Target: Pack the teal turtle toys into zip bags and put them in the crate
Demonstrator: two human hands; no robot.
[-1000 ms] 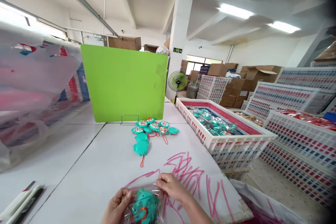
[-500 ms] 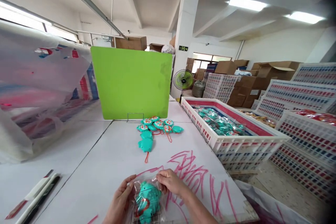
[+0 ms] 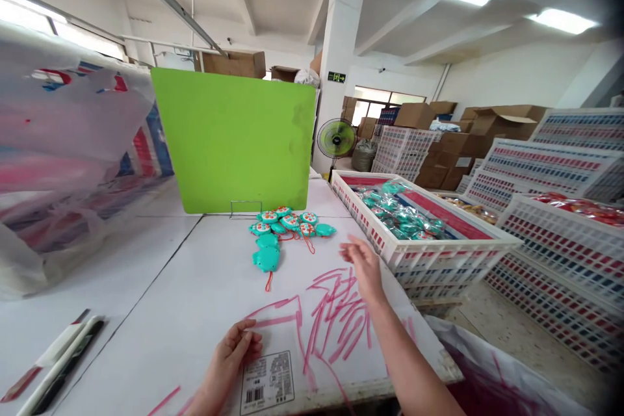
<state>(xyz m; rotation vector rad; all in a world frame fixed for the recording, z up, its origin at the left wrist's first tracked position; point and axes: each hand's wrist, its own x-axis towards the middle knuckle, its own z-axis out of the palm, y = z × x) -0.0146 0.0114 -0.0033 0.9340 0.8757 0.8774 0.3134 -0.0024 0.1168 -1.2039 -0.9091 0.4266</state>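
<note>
My right hand (image 3: 363,266) is over the table beside the near crate, its fingers apart and holding nothing. My left hand (image 3: 240,346) is closed at the table's front, thumb against curled fingers; what it pinches, if anything, is hidden. Just right of it lies a flat clear sheet or bag with a printed barcode label (image 3: 268,380). Several teal toys (image 3: 266,258) with orange cords lie mid-table, some showing white patterned faces. Bagged teal toys (image 3: 402,216) fill part of the white crate (image 3: 439,248), one bag (image 3: 392,188) at the top of the heap.
A green board (image 3: 238,143) stands behind the toys on a wire stand (image 3: 245,203). Pens or markers (image 3: 65,364) lie at the left, near a plastic-covered pile (image 3: 63,182). More crates (image 3: 550,175), cartons and a fan (image 3: 336,138) are beyond.
The bagged teal toy has left my hands, and a similar bag now shows atop the crate's heap. My right hand has opened and moved forward and right; the barcode label is now uncovered.
</note>
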